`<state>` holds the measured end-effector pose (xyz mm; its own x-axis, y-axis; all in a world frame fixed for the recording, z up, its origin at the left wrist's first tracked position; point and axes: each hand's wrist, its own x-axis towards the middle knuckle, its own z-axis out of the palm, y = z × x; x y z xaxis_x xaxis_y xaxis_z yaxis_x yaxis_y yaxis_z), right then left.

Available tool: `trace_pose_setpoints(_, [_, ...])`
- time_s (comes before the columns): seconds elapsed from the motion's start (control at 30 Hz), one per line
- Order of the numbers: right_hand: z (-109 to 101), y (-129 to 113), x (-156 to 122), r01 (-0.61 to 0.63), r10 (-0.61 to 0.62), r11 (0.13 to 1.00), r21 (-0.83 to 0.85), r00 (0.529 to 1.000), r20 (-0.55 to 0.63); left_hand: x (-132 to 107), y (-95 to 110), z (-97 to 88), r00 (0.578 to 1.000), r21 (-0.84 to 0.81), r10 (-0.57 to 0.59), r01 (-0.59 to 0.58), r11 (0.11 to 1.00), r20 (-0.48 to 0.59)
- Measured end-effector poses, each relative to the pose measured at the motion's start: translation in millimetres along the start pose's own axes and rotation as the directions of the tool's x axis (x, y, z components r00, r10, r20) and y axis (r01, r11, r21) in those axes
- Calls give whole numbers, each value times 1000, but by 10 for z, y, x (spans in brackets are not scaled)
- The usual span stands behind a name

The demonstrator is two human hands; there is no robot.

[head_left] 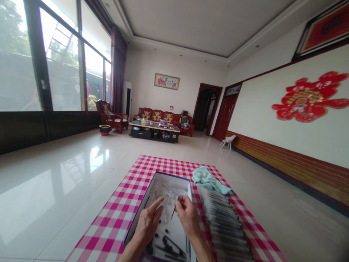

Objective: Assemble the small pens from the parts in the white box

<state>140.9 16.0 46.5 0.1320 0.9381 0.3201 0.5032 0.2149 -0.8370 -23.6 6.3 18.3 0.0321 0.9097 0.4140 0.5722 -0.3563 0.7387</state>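
My right hand [188, 214] pinches a thin dark pen refill [173, 211] between thumb and fingertips, its narrow end slanting down over the box. Facing it across the box is my left hand [149, 220], its thumb and index finger apart and nothing between them. Both hands are above a shallow white-lined box [180, 179] with a dark rim. Clear plastic tubes [170, 194] lie heaped at its far end. Nearer me in the box are small black caps [167, 230] and longer black pen parts [174, 245], partly blurred.
Right of the box lies a long row of dark, clear-ended pens [226, 222], blurred. A mint-green cloth [208, 180] is crumpled beyond them. Everything rests on a pink-and-white checked tablecloth [109, 222]. Farther off stand a low table [154, 131], a red wooden sofa [188, 127] and a small stool [228, 141].
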Motion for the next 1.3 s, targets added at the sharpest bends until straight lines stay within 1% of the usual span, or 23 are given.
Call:
trace_pose_setpoints(0.1, [-11,-19,88,-26,54,980,199,989,-136,-15,6,10,999,-12,30,-30,999,18])
trace_pose_setpoints(0.17, [-12,-25,112,-23,81,954,299,980,-184,-30,6,15,998,-20,55,-55,998,26])
trace_pose_setpoints(0.23, [-3,-39,112,-19,96,928,372,977,-192,-42,6,19,996,-28,81,-80,996,33])
trace_pose_setpoints(0.33, [28,-72,80,-27,105,900,436,982,-156,-50,4,25,993,-39,108,-106,994,42])
trace_pose_setpoints(0.5, [120,-119,-18,-63,105,870,489,993,-59,-64,19,15,992,-49,119,-117,992,46])
trace_pose_setpoints(0.6, [181,-132,-85,-113,114,850,514,993,31,-62,59,-3,990,-54,123,-119,991,67])
trace_pose_setpoints(0.7, [213,-126,-105,-170,119,836,521,984,131,-17,99,-21,989,-37,115,-112,993,88])
trace_pose_setpoints(0.77, [205,-110,-63,-193,127,829,525,979,159,45,112,-30,991,-7,101,-101,995,92])
trace_pose_setpoints(0.83, [172,-88,27,-193,146,816,544,981,129,122,112,-29,992,24,89,-92,995,90])
trace_pose_setpoints(0.97, [83,-30,251,-169,188,789,591,982,30,264,90,14,992,55,95,-99,994,82])
trace_pose_setpoints(1.07, [68,23,352,-183,215,774,606,976,20,339,74,74,990,46,127,-130,990,59])
trace_pose_setpoints(1.2, [169,87,358,-226,253,767,600,967,40,418,54,164,980,3,197,-197,980,20])
trace_pose_setpoints(1.3, [276,106,314,-236,257,793,562,966,44,443,32,226,972,-16,234,-234,972,-3])
